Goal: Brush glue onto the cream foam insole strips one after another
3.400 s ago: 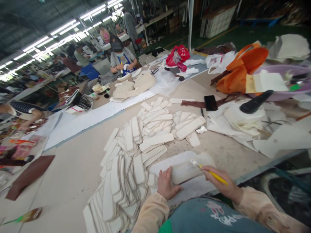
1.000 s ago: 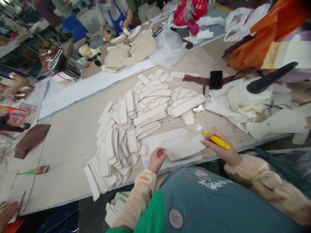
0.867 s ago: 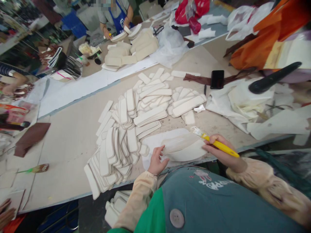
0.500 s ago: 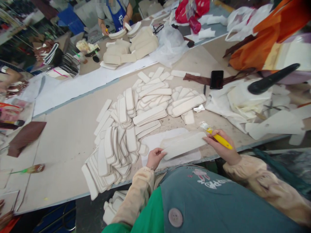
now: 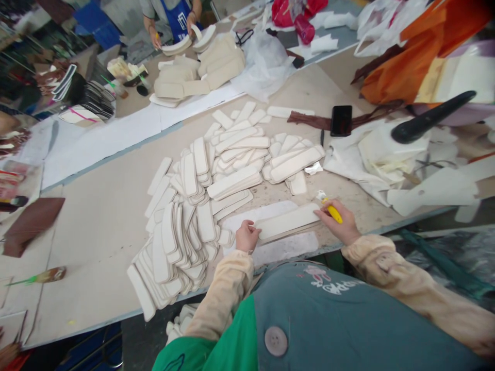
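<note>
My left hand [image 5: 246, 235] pinches the left end of a long cream padded strip [image 5: 288, 221]. The strip lies on a white sheet [image 5: 270, 247] near the table's front edge. My right hand [image 5: 340, 225] is closed on a yellow-handled brush [image 5: 330, 208] and also touches the strip's right end. The brush's pale bristles point away from me. A large heap of similar cream strips [image 5: 201, 206] lies just to the left and behind.
A black phone [image 5: 341, 120] and a dark brown strap lie at the back. White cloth and paper [image 5: 386, 154], a black handle [image 5: 429, 123] and an orange bag [image 5: 410, 56] are on the right. Another person [image 5: 170, 20] works at the far table. A brown piece [image 5: 31, 224] lies far left.
The strip has been turned over between both hands and set down flat on the white sheet. The camera view has tilted down and shifted slightly.
</note>
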Demonstrator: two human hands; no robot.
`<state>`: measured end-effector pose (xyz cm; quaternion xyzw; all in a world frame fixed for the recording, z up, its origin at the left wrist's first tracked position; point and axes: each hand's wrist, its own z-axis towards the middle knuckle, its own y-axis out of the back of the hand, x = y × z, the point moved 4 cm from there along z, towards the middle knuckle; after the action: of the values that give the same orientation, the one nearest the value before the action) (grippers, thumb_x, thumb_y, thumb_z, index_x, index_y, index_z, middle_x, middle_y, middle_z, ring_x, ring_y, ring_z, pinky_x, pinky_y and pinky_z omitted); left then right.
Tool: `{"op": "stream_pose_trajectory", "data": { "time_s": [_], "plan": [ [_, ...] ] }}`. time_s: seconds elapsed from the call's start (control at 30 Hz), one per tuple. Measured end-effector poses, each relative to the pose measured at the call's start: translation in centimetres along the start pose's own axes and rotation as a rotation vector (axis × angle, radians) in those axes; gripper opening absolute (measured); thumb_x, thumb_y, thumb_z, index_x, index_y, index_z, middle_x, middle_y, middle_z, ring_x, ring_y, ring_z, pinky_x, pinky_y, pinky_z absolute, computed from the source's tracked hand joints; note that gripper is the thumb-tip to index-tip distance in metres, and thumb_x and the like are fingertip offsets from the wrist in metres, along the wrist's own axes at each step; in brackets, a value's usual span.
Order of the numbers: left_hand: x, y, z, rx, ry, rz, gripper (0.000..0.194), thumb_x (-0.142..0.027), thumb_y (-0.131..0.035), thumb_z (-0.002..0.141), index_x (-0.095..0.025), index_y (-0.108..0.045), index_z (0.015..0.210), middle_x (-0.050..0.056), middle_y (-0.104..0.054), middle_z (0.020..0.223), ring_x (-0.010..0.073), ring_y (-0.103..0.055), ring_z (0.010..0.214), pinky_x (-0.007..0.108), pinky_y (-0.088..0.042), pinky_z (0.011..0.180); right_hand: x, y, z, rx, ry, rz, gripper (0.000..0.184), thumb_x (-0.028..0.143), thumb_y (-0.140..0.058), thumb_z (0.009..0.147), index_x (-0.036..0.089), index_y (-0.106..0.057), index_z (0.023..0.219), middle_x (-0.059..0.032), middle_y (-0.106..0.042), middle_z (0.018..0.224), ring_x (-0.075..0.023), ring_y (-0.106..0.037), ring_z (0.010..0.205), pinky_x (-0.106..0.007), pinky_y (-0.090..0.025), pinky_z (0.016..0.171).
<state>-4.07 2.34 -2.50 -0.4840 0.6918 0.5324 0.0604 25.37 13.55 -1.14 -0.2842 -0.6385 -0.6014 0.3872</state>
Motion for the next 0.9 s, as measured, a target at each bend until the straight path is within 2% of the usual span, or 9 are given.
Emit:
{"op": "stream_pose_trajectory", "data": {
  "time_s": [0.27, 0.5, 0.9],
  "plan": [
    [0.1, -0.1, 0.2, 0.032, 0.023, 0.063, 0.033, -0.026, -0.063, 0.073, -0.018, -0.053, 0.104, -0.001, -0.066, 0.073, 0.0154, -0.062, 0.072, 0.027, -0.042, 0.069, -0.4, -0.3, -0.3, 0.044, 0.0, -0.1, 0.026, 0.048, -0.061, 0.075, 0.025, -0.052, 0.08, 0.0, -0.06, 0.071, -0.0193, -0.059, 0.064, -0.033, -0.047, 0.062],
    [0.3, -0.2, 0.3, 0.045, -0.014, 0.08, 0.022, -0.026, -0.06, 0.075, -0.02, -0.058, 0.096, -0.002, -0.065, 0.069, 0.0135, -0.06, 0.067, 0.025, -0.041, 0.066, -0.3, -0.6, -0.3, 0.072, 0.02, -0.144, 0.025, 0.049, -0.055, 0.079, 0.025, -0.049, 0.081, -0.0004, -0.06, 0.07, -0.0186, -0.058, 0.062, -0.032, -0.047, 0.061],
    [0.3, -0.1, 0.5, 0.059, -0.046, 0.113, 0.021, -0.029, -0.058, 0.075, -0.021, -0.057, 0.095, -0.002, -0.065, 0.07, 0.0152, -0.062, 0.068, 0.026, -0.041, 0.065, -0.2, -1.1, 0.0, 0.104, 0.014, -0.317, 0.022, 0.046, -0.048, 0.085, 0.024, -0.047, 0.082, -0.002, -0.061, 0.068, -0.0202, -0.06, 0.063, -0.03, -0.043, 0.058]
  ]
}}
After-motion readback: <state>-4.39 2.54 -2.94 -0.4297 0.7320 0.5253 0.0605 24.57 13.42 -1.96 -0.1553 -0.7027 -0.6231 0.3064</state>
